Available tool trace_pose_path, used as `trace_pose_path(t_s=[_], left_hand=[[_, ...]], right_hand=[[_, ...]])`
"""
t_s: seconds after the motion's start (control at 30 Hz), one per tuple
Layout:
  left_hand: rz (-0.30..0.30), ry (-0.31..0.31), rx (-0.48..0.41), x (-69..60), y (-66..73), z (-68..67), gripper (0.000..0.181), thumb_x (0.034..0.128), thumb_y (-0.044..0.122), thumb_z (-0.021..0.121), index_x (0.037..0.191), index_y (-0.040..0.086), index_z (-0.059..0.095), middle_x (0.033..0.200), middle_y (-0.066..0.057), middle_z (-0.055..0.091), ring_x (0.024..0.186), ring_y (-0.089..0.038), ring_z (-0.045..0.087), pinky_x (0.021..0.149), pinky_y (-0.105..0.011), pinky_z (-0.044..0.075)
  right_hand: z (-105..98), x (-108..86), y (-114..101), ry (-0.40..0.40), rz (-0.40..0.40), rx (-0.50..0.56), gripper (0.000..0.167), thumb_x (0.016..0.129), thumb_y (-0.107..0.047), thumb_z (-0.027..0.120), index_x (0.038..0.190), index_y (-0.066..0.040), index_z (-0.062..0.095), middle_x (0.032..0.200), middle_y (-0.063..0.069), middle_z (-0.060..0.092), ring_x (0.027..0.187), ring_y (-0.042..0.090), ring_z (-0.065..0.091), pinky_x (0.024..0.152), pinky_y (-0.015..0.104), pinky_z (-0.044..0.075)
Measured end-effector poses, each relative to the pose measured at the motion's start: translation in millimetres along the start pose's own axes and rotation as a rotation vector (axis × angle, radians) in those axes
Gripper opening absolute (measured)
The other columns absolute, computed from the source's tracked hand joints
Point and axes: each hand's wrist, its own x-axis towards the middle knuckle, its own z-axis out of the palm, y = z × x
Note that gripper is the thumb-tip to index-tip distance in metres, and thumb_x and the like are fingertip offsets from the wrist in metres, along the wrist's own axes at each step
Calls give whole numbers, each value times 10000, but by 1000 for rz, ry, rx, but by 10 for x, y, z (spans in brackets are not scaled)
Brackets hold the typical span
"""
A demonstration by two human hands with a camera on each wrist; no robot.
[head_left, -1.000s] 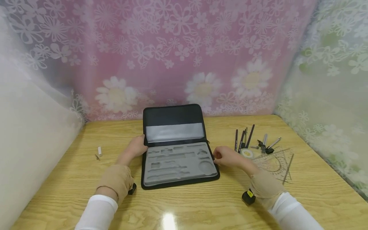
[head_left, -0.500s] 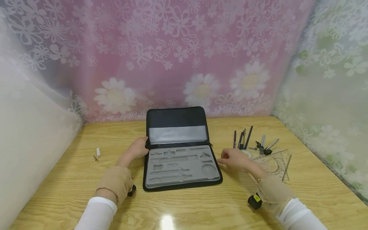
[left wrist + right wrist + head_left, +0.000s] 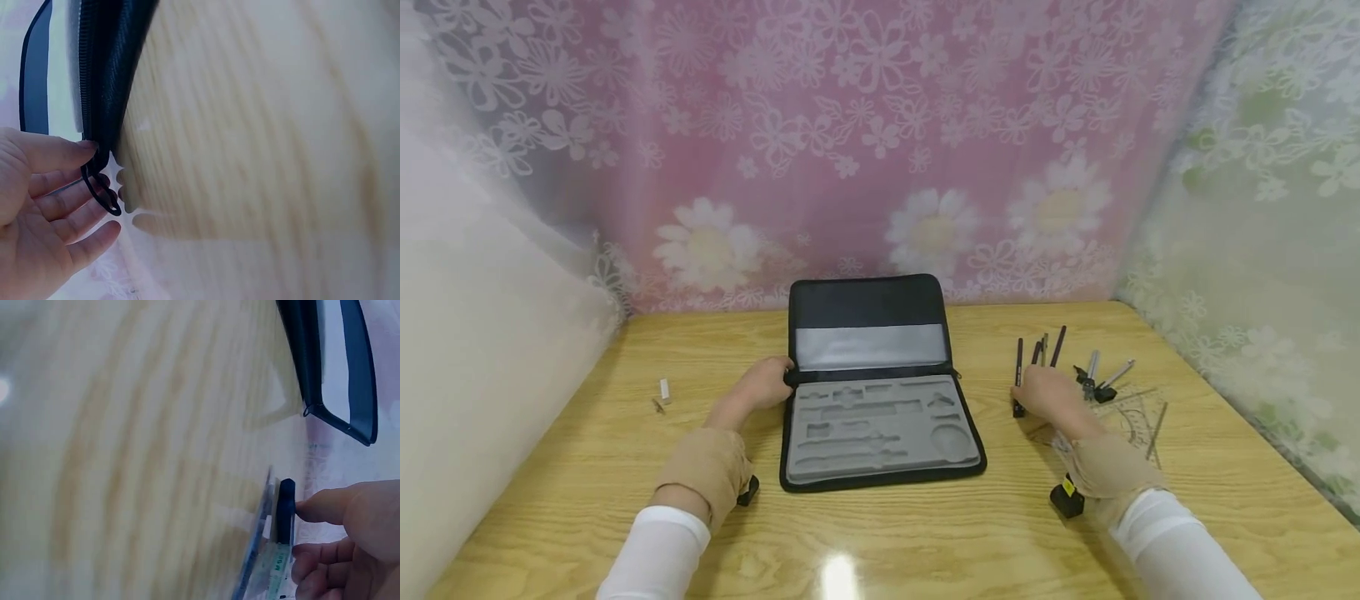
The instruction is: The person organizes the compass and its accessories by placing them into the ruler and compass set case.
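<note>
A black zip case [image 3: 880,486] lies unfolded on the table, its grey foam tray [image 3: 850,454] full of shaped hollows. My left hand [image 3: 763,383] pinches the case's left side at the hinge; the left wrist view shows the thumb [image 3: 62,153] on the edge beside a thin black loop [image 3: 106,197]. My right hand [image 3: 1052,396] is over the loose tools, its fingers bent. In the right wrist view its thumb [image 3: 322,506] touches a slim item [image 3: 285,512] with a dark blue end and a pale green lettered part. Whether the fingers hold it is unclear.
Around my right hand are dark pencils [image 3: 1019,362], compass parts [image 3: 1105,390] and clear drawing triangles [image 3: 1138,425]. A small white block [image 3: 664,390] and a small metal piece [image 3: 658,407] lie at the left. A pink flowered curtain [image 3: 865,167] hangs behind the table.
My right hand has left the case's right edge and moved right to the loose tools. The case has shifted slightly right, with my left hand still at its hinge.
</note>
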Motion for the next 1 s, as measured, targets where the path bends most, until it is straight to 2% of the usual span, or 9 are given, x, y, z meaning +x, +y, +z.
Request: trace_pose_path(t_s=[0.27, 0.5, 0.67, 0.8, 1.0], left_hand=[[13, 15, -3, 34, 43, -7, 387, 810, 3, 555, 1175, -121, 533, 1169, -266, 557, 1121, -385, 501, 934, -462, 394], [5, 8, -1, 27, 60, 4, 371, 787, -20, 554, 1144, -121, 546, 1165, -265, 556, 1121, -377, 500, 951, -454, 382], [1, 6, -1, 24, 57, 17, 351, 789, -13, 570, 1125, -111, 556, 1148, -257, 566, 1102, -371, 512, 937, -452, 393], [22, 20, -3, 3, 27, 5, 308, 802, 14, 602, 1086, -101, 572, 1105, -243, 588, 1063, -368, 534, 911, -454, 409], [24, 34, -9, -16, 16, -64, 321, 855, 72, 601, 1128, -91, 562, 1113, -239, 588, 1048, -358, 548, 886, -453, 426]], right_hand=[[-25, 26, 13, 6, 22, -64, 426, 927, -177, 487, 511, -161, 401, 474, -39, 282, 427, 95, 238, 414, 239, 218], [-24, -16, -42, -60, -21, -39, 374, 868, -103, 499, 506, -162, 420, 459, -40, 315, 415, 102, 270, 430, 249, 245], [3, 7, -22, -45, -27, 34, 383, 826, -115, 530, 472, -167, 394, 416, -63, 275, 385, 83, 236, 400, 228, 218], [1, 52, 17, -14, -57, 91, 412, 851, -171, 566, 483, -169, 380, 425, -71, 253, 393, 69, 211, 403, 221, 213], [-183, 58, -107, 39, -145, 114, 445, 883, -182, 559, 478, -165, 377, 416, -76, 254, 368, 61, 232, 399, 216, 257]])
